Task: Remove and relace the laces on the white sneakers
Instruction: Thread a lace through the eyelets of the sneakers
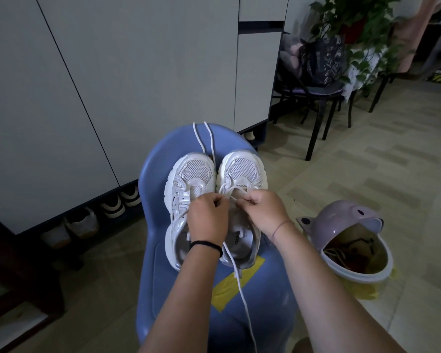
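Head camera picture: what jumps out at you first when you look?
The pair of white sneakers sitting side by side in the middle, on a blue chair, grabs the eye first. Right over them the left hand and right hand both pinch a white lace at the sneaker on the right. On the floor to the right stands a pink bin with little ears, its lid tipped open.

Both bare forearms come up from the bottom edge and converge. Left grip [208,217] knuckles up, fingers curled, pinching white lace [232,198] at the fingertips. Right grip [261,212] just beside it, fingers curled, pinching the same lace. Black band [206,244] on left wrist, thin red thread [278,227] on right wrist.
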Demonstrator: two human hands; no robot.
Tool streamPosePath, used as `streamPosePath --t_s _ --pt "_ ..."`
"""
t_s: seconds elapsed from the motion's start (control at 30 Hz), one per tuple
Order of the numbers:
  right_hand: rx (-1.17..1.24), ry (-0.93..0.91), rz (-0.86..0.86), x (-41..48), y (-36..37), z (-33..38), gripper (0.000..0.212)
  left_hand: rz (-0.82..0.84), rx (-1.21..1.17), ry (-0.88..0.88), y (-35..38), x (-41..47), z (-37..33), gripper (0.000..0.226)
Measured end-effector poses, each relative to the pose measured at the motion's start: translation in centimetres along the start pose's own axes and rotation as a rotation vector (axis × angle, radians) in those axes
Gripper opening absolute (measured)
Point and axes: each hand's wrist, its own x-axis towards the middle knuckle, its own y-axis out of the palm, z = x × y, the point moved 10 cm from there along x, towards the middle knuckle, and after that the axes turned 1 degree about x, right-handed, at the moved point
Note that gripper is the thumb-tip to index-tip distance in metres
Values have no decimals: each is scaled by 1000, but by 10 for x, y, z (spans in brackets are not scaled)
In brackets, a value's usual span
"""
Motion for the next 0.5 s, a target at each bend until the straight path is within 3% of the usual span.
streamPosePath --t_s 0.23,0.5 --pt "198 144 22 -14 -26 -15 4 -3 -11 -20 2 -1 -2 21" --pt "234 298 18 -19 -35 -32 16 -6 21 0 3 -2 -1 22"
